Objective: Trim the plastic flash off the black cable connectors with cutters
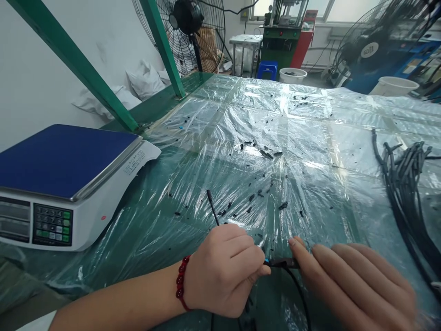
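My left hand (227, 271), with a red beaded bracelet at the wrist, is closed around a thin black cable (214, 211). One dark end of it sticks up behind the knuckles. Between my hands runs a short black cable end (280, 263) with a speck of blue beside the left fingertips. My right hand (351, 280) grips its other side between thumb and fingers, and is slightly blurred. From there a black lead curves down toward the bottom edge. What lies inside both palms is hidden.
Black scraps (265, 154) are scattered over the plastic-covered table (193, 170). A digital scale (69, 161) stands at left, and a bundle of dark cables (404, 193) lies at right. Green posts (165, 50) rise at the table's far left. Behind are fans (188, 18), white buckets (292, 76) and machines.
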`<act>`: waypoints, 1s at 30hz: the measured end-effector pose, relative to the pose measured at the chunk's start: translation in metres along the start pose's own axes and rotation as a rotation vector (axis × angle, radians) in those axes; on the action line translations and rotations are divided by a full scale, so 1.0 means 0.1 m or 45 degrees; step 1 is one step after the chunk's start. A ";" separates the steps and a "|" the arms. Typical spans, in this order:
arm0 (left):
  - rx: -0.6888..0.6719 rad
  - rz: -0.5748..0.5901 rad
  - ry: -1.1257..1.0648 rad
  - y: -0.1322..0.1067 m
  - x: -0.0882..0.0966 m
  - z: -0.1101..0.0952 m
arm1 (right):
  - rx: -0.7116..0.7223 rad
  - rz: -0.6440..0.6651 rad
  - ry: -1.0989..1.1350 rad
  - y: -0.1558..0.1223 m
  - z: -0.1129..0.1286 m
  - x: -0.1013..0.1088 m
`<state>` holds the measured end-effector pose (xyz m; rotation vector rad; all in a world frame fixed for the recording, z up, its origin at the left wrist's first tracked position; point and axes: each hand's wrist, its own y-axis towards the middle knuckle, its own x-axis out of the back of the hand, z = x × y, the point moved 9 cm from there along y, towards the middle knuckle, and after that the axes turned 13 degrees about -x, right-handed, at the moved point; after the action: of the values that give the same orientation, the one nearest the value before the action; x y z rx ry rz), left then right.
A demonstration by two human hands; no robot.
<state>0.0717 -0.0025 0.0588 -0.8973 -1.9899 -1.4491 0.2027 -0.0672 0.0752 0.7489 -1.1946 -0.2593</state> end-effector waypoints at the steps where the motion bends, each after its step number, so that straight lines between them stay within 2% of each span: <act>1: -0.026 0.004 0.003 0.01 0.00 0.02 | 0.012 0.007 0.025 0.01 0.00 -0.04; 5: -0.070 -0.032 -0.072 0.01 0.01 0.10 | -0.100 0.095 0.140 0.10 -0.09 -0.18; 9: -0.009 -0.179 -0.339 0.00 0.07 0.13 | -0.260 0.161 0.261 0.14 -0.16 -0.24; 13: 0.297 -0.245 -0.602 -0.05 0.01 0.30 | -0.435 0.299 0.478 0.16 -0.21 -0.33; 17: 0.614 -0.413 -1.250 -0.14 -0.22 0.51 | -0.922 0.643 0.850 0.02 -0.36 -0.60; 19: 0.745 -0.485 -1.521 -0.19 -0.35 0.56 | -1.103 0.823 1.058 -0.12 -0.32 -0.74; 21: 0.871 -0.550 -1.691 -0.23 -0.44 0.57 | -1.119 0.904 1.247 -0.21 -0.20 -0.81; 23: 0.998 -0.606 -1.824 -0.27 -0.52 0.55 | -1.081 0.901 1.347 -0.26 -0.09 -0.84; 26: 1.137 -0.589 -1.984 -0.31 -0.65 0.46 | -1.114 0.876 1.374 -0.33 -0.03 -0.91; 30: 1.051 -0.448 -2.054 -0.26 -0.72 0.34 | -1.199 0.895 1.420 -0.35 0.00 -0.99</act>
<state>0.0982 0.0093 -0.0199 -1.4746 -3.4531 0.5232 0.1729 -0.0379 -0.0215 -0.3908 -0.1200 0.1930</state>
